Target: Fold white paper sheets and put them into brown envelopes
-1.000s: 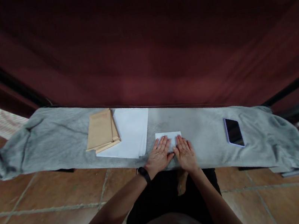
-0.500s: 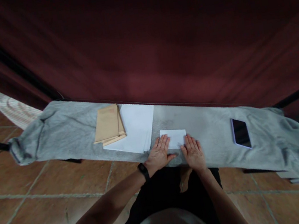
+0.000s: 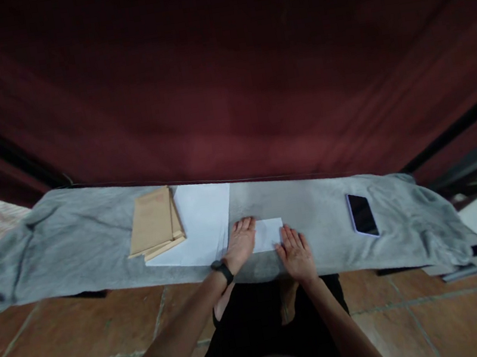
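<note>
A small folded white paper point(image 3: 267, 235) lies on the grey cloth point(image 3: 309, 197) between my hands. My left hand point(image 3: 242, 240) rests on its left end, the fingers close together and laid over the edge. At the paper's right edge my right hand point(image 3: 295, 250) lies flat, fingers stretched out and thumb apart. Larger white sheets point(image 3: 205, 214) are spread to the left of my left hand. On their left side sits a stack of brown envelopes point(image 3: 152, 221).
A phone point(image 3: 363, 215) with a dark screen lies on the cloth at the right. Behind the narrow covered surface hangs a dark red curtain point(image 3: 228, 113). Black bars cross at both sides, and the tiled floor point(image 3: 125, 323) shows in front.
The view has shifted, so the surface appears lower and further left. My left hand has moved further over the small paper's left end. My right hand stays at its right edge.
</note>
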`<state>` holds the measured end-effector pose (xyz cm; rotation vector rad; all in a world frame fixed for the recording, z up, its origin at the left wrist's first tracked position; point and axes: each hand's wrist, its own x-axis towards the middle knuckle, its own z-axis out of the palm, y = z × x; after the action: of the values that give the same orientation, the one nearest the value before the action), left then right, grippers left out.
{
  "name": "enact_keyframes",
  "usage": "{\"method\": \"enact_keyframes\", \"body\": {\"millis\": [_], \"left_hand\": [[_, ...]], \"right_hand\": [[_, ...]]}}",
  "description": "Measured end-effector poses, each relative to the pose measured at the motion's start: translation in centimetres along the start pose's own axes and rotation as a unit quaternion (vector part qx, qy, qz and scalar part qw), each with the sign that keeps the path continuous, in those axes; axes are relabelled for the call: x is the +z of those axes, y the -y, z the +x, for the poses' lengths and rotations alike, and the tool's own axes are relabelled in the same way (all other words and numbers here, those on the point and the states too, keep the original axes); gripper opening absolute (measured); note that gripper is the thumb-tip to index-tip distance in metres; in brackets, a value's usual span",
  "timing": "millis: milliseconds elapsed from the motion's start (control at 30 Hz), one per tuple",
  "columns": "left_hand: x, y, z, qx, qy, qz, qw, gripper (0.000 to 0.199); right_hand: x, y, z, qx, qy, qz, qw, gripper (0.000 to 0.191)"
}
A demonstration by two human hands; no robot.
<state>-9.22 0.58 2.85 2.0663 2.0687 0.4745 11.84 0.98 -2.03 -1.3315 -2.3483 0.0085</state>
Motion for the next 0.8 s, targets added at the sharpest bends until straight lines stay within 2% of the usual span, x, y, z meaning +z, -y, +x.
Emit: {"method": "enact_keyframes", "body": {"millis": [233, 400, 500, 600, 700, 800], "left_hand": [[-0.7, 0.7, 1.9, -0.055, -0.008, -0.101, 0.993, 0.017], [-0.8, 1.8, 1.8, -0.133, -0.023, -0.239, 0.962, 0.012], [-0.9, 2.1, 0.9, -0.174, -0.047, -0.334, 0.925, 0.013], [-0.9, 1.7, -0.4, -0.212, -0.07, -0.428, 0.876, 0.013], [-0.6, 0.7, -1.6, -0.24, -0.07, -0.513, 0.822, 0.022], [-0.1, -0.7, -2.3, -0.259, -0.065, -0.57, 0.777, 0.03]], "right_hand": [[-0.3, 0.2, 0.1, 0.007, -0.004, 0.004, 1.0, 0.054], [-0.2, -0.3, -0.1, 0.012, -0.025, 0.05, 0.998, 0.051], [-0.1, -0.7, -0.1, 0.033, -0.036, 0.108, 0.993, 0.049], [-0.2, -0.8, 0.1, 0.095, -0.045, 0.181, 0.978, 0.051], [-0.6, -0.2, 0.5, 0.168, -0.059, 0.272, 0.946, 0.055], [-1.2, 1.1, 0.9, 0.198, -0.049, 0.376, 0.904, 0.053]]}}
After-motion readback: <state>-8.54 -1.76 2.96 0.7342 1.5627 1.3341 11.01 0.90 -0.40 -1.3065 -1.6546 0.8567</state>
